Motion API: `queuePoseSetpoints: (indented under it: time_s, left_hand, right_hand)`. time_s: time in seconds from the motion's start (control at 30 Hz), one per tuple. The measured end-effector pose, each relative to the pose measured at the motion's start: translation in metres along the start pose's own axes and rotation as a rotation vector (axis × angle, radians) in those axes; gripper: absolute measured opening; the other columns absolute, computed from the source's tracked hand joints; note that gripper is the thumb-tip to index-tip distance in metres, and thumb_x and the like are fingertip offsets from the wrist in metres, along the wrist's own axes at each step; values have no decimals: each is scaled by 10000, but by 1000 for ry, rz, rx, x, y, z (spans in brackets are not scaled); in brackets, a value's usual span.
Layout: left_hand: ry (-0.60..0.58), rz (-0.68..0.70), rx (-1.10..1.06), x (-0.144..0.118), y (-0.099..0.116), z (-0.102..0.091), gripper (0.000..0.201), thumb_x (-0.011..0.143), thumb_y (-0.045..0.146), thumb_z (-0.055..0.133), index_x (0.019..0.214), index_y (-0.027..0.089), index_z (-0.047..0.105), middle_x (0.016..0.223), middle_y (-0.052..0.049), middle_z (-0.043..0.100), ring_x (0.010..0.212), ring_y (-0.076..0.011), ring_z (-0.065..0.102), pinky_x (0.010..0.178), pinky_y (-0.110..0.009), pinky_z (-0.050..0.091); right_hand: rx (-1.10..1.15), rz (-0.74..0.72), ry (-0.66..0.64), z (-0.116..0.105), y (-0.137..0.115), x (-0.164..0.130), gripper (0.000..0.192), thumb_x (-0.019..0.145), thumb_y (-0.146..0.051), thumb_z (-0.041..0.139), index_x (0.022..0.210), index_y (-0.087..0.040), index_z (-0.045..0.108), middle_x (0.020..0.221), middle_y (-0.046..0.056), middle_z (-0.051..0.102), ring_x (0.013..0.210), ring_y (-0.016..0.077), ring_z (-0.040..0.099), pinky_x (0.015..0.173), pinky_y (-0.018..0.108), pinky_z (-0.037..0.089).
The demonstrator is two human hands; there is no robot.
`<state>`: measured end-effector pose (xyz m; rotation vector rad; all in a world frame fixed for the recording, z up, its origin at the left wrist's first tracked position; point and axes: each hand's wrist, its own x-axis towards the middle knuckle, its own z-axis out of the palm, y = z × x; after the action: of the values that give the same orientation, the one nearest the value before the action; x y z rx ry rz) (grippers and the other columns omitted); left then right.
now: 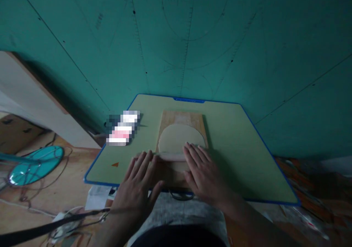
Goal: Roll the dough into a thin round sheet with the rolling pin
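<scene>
A flat, rounded sheet of pale dough (180, 139) lies on a wooden board (183, 118). Across its near side runs a pale rod that looks like a rolling pin (172, 157), partly hidden by my hands. My left hand (139, 183) reaches over the pin's left end beside the board, palm down, fingers stretched and thumb apart. Over the right end lies my right hand (200, 172), flat with fingers extended, touching the dough's right near side. Whatever is under the palms is hidden.
The board rests on a pale green, blue-edged tabletop (233, 140). A blurred-out phone-like object (123, 129) lies at its left. Behind rises a green wall (209, 49). Cables and a turquoise round base (38, 166) are on the floor at left.
</scene>
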<state>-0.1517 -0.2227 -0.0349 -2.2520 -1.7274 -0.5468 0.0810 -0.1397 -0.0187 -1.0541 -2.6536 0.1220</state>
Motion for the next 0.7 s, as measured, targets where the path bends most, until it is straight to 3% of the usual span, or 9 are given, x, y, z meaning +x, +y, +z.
queuePoseSetpoints:
  time_s: [0.13, 0.23, 0.33, 0.4, 0.47, 0.6, 0.7]
  left_hand:
    - [-98, -11, 19, 52, -23, 18, 580, 1036, 490, 341, 1440, 92, 465, 1454, -206, 549, 1415, -345, 444, 1141, -543, 395]
    - [-142, -106, 72, 100, -36, 30, 565, 1037, 490, 341, 1371, 77, 533, 1407, -223, 583, 1365, -368, 499, 1118, -537, 408]
    - [-181, -165, 103, 116, -37, 32, 553, 1038, 486, 344, 1329, 71, 565, 1397, -233, 586, 1352, -380, 507, 1103, -527, 419]
    - [-163, -131, 79, 100, -30, 28, 576, 1035, 503, 342, 1343, 63, 551, 1386, -236, 592, 1338, -381, 520, 1108, -536, 414]
    - [-107, -57, 46, 69, -19, 20, 606, 1030, 524, 340, 1391, 66, 506, 1373, -229, 605, 1319, -374, 539, 1109, -547, 415]
    - [-4, 1, 32, 2, 3, 3, 695, 1003, 540, 384, 1556, 128, 292, 1477, -205, 519, 1409, -366, 441, 1092, -556, 443]
    - [4, 34, 49, -10, 5, 0, 755, 994, 569, 375, 1591, 140, 205, 1529, -206, 459, 1452, -372, 379, 1096, -566, 437]
  right_hand:
    - [-38, 47, 4, 3, 32, 54, 573, 1000, -376, 421, 1493, -86, 458, 1577, 185, 406, 1478, 306, 344, 1232, 526, 246]
    - [-90, 129, 10, 2, 53, 101, 555, 1015, -420, 424, 1456, -94, 510, 1566, 188, 424, 1484, 310, 333, 1233, 518, 218]
    - [-111, 162, -6, 0, 57, 115, 566, 1027, -436, 412, 1450, -74, 515, 1567, 207, 415, 1484, 321, 332, 1233, 509, 212]
    - [-89, 133, -4, 1, 49, 98, 576, 1025, -452, 412, 1447, -75, 519, 1571, 208, 408, 1485, 324, 329, 1232, 518, 220]
    - [-45, 86, 14, 2, 33, 65, 597, 1013, -480, 429, 1470, -102, 494, 1572, 186, 415, 1484, 317, 331, 1229, 534, 241]
    - [28, 37, 32, 5, 1, -5, 735, 974, -510, 503, 1584, -154, 300, 1602, 143, 375, 1477, 307, 349, 1212, 529, 317]
    - [33, 35, 32, 6, -6, -20, 802, 961, -540, 509, 1610, -174, 214, 1625, 131, 321, 1484, 312, 336, 1198, 548, 340]
